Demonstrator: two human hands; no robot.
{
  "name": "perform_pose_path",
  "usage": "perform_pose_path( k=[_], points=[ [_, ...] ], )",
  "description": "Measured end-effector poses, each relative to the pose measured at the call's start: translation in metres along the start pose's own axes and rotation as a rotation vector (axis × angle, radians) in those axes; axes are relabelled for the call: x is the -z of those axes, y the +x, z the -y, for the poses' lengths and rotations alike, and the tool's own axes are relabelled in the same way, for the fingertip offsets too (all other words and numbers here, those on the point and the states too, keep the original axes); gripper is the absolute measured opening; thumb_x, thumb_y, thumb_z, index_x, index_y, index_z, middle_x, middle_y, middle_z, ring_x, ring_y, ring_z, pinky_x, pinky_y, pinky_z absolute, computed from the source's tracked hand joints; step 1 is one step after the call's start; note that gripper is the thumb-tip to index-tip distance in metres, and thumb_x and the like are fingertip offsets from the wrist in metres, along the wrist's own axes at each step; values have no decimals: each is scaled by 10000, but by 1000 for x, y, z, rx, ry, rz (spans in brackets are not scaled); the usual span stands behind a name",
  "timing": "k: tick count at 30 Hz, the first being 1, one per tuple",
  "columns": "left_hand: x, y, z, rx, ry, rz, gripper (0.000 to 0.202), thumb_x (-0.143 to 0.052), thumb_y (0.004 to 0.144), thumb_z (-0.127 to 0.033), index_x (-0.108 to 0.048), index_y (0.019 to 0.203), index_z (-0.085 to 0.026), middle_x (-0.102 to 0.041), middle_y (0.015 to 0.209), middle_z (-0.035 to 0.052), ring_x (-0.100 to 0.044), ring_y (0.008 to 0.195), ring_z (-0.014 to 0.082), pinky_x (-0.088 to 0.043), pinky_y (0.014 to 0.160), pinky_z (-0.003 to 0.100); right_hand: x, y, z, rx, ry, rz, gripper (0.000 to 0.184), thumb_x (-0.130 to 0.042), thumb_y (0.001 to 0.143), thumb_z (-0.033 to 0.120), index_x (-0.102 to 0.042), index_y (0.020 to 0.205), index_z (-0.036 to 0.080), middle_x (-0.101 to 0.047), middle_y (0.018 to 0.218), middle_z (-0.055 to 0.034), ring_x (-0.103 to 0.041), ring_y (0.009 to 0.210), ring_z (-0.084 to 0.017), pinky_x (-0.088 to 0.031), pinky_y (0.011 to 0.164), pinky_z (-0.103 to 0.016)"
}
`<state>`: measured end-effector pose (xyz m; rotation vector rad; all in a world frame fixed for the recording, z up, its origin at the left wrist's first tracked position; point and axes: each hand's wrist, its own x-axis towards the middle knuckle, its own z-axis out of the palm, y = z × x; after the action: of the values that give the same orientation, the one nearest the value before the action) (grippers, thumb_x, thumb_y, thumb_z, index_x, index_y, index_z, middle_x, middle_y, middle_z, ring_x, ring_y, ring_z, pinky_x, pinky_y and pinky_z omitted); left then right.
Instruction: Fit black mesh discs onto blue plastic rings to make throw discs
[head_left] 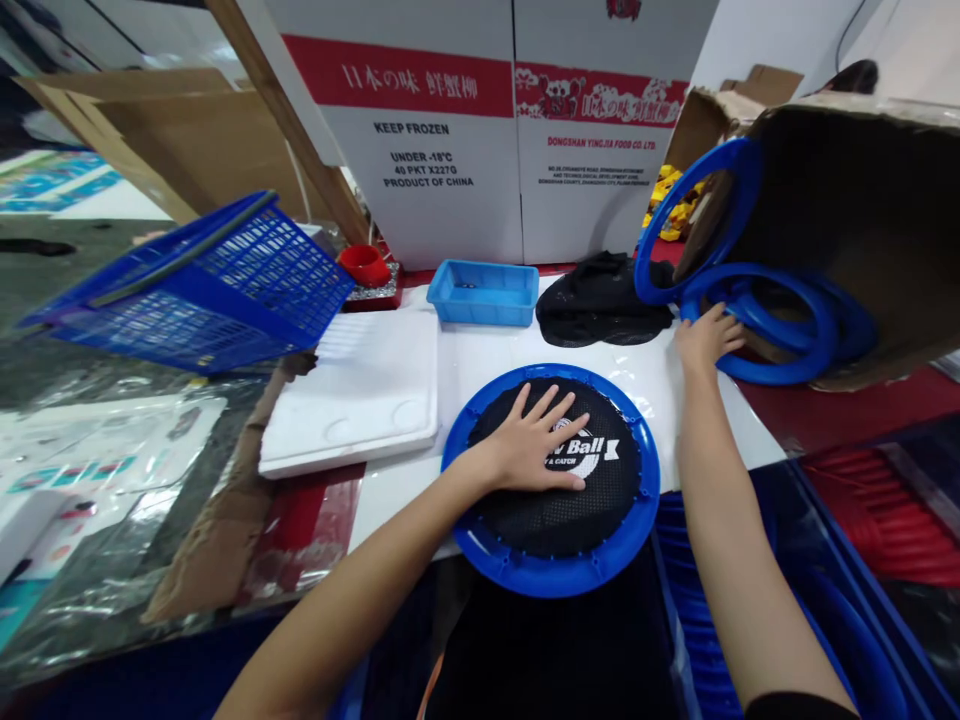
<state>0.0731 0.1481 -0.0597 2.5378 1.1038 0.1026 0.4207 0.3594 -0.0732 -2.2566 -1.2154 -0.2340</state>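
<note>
A round blue disc with black mesh and white lettering [570,520] lies at the near edge of the white table top [480,370]. My left hand [534,442] rests flat on the mesh, fingers spread. My right hand [706,336] reaches to the right and curls its fingers over a blue ring [780,340] lying at the mouth of a tipped cardboard box [862,210]. More blue rings [694,200] lean inside that box.
A blue tray [484,292] and a black mesh pile [604,300] sit behind the disc. A white foam slab [360,395] lies left, a tilted blue basket [202,285] beyond it. White cartons [450,130] stand at the back. Blue crates [847,590] sit below right.
</note>
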Motion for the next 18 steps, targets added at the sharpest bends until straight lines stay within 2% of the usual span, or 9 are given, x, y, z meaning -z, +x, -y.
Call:
perform_pose_path(
  k=[3,6,8,10,11,13,15,16,18],
  points=[
    [4,4,0,5,-28,43,1073,-531,906,-919,-257,1761,-332,-68,1835,112,18,1716,431,111,1326,730,-3,-2,-5,40,22,151,520,-579,1015,322,-528,1483,102,-637,1413,-312,-492,1419,-466,-217,1203,-737],
    [21,-5,-7,13,-105,10,1002,-606,958,-805,-284,1755,-292,-100,1839,128,-13,1721,414,54,1344,716,4,-6,-3,85,48,169,490,-564,1030,287,-519,1501,163,-653,1410,-262,-515,1393,-419,-218,1191,-725],
    [32,-26,-22,34,-232,-108,832,-622,1027,-662,-392,1716,-256,-235,1822,149,-136,1717,393,-48,1370,671,13,-8,1,48,62,154,518,-556,1033,247,-481,1541,182,-639,1430,-254,-536,1358,-388,-242,1177,-705],
    [27,-58,-46,40,-469,-299,623,-639,1056,-548,-564,1604,-260,-475,1721,148,-385,1638,361,-220,1365,592,24,-10,6,14,99,133,505,-528,1054,254,-472,1548,163,-624,1429,-267,-545,1329,-363,-273,1158,-675],
    [15,-76,-60,22,-648,-363,550,-668,1048,-520,-622,1542,-283,-602,1620,130,-531,1538,337,-349,1316,540,30,-10,9,6,143,117,485,-501,1075,283,-480,1538,141,-615,1424,-283,-543,1319,-355,-287,1148,-664],
    [-29,-109,-90,-71,-1112,-430,410,-680,1035,-524,-734,1356,-275,-814,1237,115,-770,1171,308,-574,1069,466,43,-7,14,-5,241,65,498,-437,1114,358,-484,1539,104,-595,1426,-312,-542,1317,-346,-309,1136,-656],
    [-93,-132,-116,-120,-1562,-496,417,-600,1032,-646,-789,1070,-276,-805,817,62,-781,728,257,-596,693,362,60,-3,18,-2,303,-16,556,-402,1133,416,-449,1590,103,-595,1443,-310,-565,1334,-355,-341,1143,-660],
    [-127,-138,-127,-27,-1709,-546,465,-557,1038,-675,-785,954,-278,-741,667,33,-723,573,222,-526,570,314,69,-3,19,19,336,-78,585,-393,1139,444,-427,1619,111,-598,1457,-303,-574,1354,-366,-360,1156,-656],
    [-185,-140,-142,274,-1798,-575,468,-570,1020,-693,-793,908,-298,-709,619,22,-720,557,230,-536,582,336,91,-12,20,136,470,-254,646,-360,1148,519,-396,1660,127,-569,1533,-295,-546,1430,-376,-371,1215,-618]
  ],
)
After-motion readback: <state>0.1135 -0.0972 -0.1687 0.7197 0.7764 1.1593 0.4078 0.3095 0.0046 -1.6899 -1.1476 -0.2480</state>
